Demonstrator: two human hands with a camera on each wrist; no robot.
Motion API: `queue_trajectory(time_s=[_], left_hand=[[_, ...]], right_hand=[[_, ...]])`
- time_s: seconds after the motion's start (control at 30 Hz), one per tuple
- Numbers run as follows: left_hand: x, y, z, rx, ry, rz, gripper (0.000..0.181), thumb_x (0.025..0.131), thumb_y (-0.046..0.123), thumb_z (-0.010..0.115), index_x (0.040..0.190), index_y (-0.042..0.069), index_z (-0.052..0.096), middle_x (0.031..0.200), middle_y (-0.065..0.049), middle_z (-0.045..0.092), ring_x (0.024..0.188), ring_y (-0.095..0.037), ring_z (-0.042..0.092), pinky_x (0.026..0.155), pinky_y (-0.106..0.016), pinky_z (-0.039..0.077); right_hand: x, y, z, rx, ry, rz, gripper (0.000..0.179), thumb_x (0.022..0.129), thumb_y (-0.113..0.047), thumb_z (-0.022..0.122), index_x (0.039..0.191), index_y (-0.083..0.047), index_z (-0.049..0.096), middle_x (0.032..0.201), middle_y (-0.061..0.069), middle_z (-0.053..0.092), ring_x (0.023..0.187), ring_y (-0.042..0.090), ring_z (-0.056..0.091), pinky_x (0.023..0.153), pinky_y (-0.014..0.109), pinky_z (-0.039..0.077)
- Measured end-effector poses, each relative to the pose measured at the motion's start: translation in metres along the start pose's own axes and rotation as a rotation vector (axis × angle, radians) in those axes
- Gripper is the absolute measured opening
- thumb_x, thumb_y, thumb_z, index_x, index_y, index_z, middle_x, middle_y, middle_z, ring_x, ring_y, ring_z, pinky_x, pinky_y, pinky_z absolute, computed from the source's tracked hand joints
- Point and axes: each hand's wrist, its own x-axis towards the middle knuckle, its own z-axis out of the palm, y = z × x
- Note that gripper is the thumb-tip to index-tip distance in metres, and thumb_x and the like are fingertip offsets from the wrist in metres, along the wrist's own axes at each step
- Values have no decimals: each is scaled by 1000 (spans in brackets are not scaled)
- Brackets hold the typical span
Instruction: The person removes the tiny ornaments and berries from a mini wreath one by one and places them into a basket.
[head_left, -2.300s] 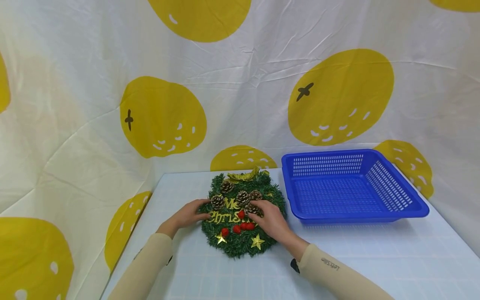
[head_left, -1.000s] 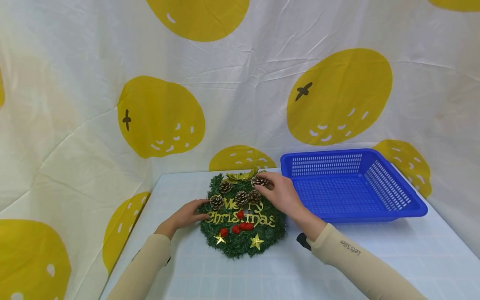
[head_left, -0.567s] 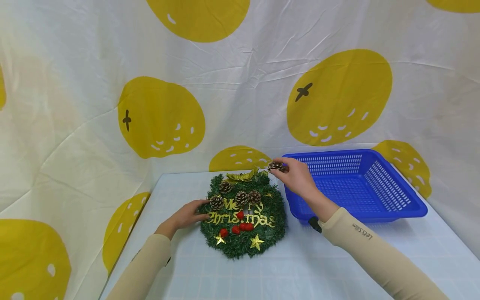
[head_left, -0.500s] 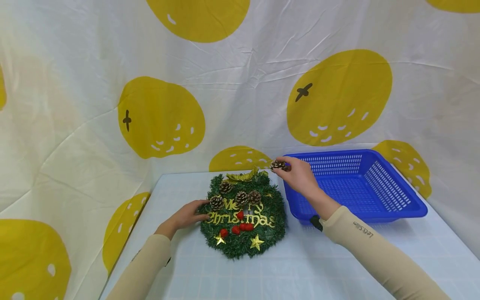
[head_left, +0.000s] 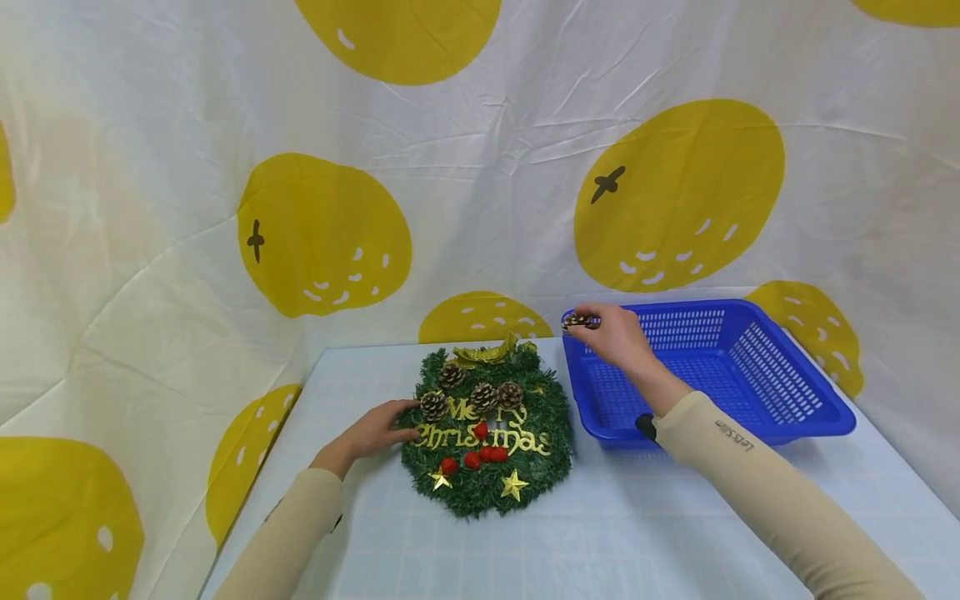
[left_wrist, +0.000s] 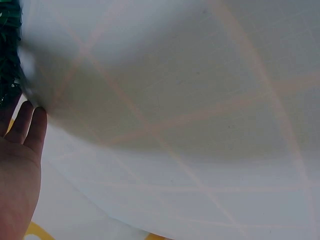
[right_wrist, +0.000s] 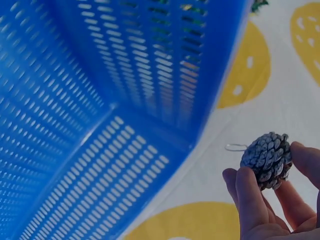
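A green Christmas wreath (head_left: 480,490) lies on the table. It bears gold "Merry Christmas" lettering (head_left: 517,439), several pinecones (head_left: 433,406), red berries (head_left: 472,459) and gold stars (head_left: 514,485). My left hand (head_left: 375,429) touches the wreath's left edge, fingers fairly straight; the left wrist view shows the same hand (left_wrist: 20,170) beside the greenery. With thumb and fingers, my right hand (head_left: 621,340) pinches a loose pinecone (head_left: 578,322) in the air by the blue basket's back left corner. A thin wire loop (right_wrist: 235,147) sticks out from that pinecone in the right wrist view.
The blue slotted basket (head_left: 708,437) stands to the right of the wreath, with nothing seen inside. A gold bow (head_left: 483,353) tops the wreath. Behind the pale checked table (head_left: 420,550) hangs a white cloth (head_left: 487,217) printed with yellow fruit shapes.
My right hand has lifted a pinecone off the wreath's right middle and carried it up and right to the basket corner. My left hand has stayed at the wreath's edge.
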Motion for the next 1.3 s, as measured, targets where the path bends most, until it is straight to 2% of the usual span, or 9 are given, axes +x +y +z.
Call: queue_trajectory(time_s=[0.27, 0.5, 0.63, 0.83, 0.97, 1.13, 1.17, 1.3], left_hand=[[0, 0, -1, -4, 3, -2, 64, 94, 35, 66, 146, 3, 44, 145, -22, 45, 134, -42, 40, 109, -57, 34], [0, -1, 0, -1, -7, 5, 65, 94, 36, 66, 146, 3, 44, 145, -22, 45, 134, -41, 40, 109, -56, 35], [0, 0, -1, 4, -8, 8, 65, 95, 35, 66, 146, 3, 44, 145, -22, 45, 134, -41, 40, 109, -56, 34], [1, 1, -2, 3, -7, 8, 65, 95, 35, 66, 146, 4, 43, 145, -22, 45, 134, -41, 40, 109, -56, 35], [1, 2, -2, 7, -16, -3, 65, 94, 36, 67, 147, 5, 44, 146, -21, 45, 135, -40, 40, 109, -55, 35], [1, 1, -2, 25, -14, -8, 65, 94, 36, 66, 147, 5, 43, 146, -21, 44, 135, -40, 39, 110, -55, 34], [1, 1, -2, 24, -12, -8, 65, 94, 36, 66, 147, 5, 43, 146, -21, 44, 135, -40, 40, 109, -56, 34], [1, 0, -2, 19, -12, -8, 65, 95, 37, 65, 146, 4, 43, 146, -22, 44, 135, -41, 40, 109, -56, 34]], right_hand=[[12, 15, -1, -18, -32, 17, 46, 95, -25, 65, 133, 0, 59, 127, 22, 61, 116, 41, 54, 90, 53, 49], [27, 30, 0, -76, -40, 6, 42, 94, -23, 67, 127, 3, 63, 122, 22, 63, 115, 41, 55, 93, 55, 47], [32, 37, 3, -99, -78, 15, 39, 93, -22, 68, 122, 5, 64, 118, 24, 64, 109, 41, 58, 88, 53, 50], [36, 50, 9, -115, -162, 60, 41, 92, -20, 68, 123, 7, 63, 122, 26, 62, 109, 42, 58, 88, 53, 51], [40, 61, 13, -115, -188, 35, 41, 88, -22, 73, 117, 6, 67, 117, 25, 65, 105, 42, 60, 85, 51, 53], [42, 65, 18, -130, -213, 35, 39, 85, -19, 75, 113, 8, 68, 114, 25, 66, 106, 43, 59, 88, 52, 51], [41, 62, 18, -142, -226, 57, 39, 86, -17, 74, 114, 9, 67, 116, 26, 64, 110, 44, 58, 92, 54, 49], [40, 63, 23, -177, -246, 73, 37, 87, -16, 73, 112, 10, 66, 114, 27, 65, 107, 45, 58, 91, 55, 49]])
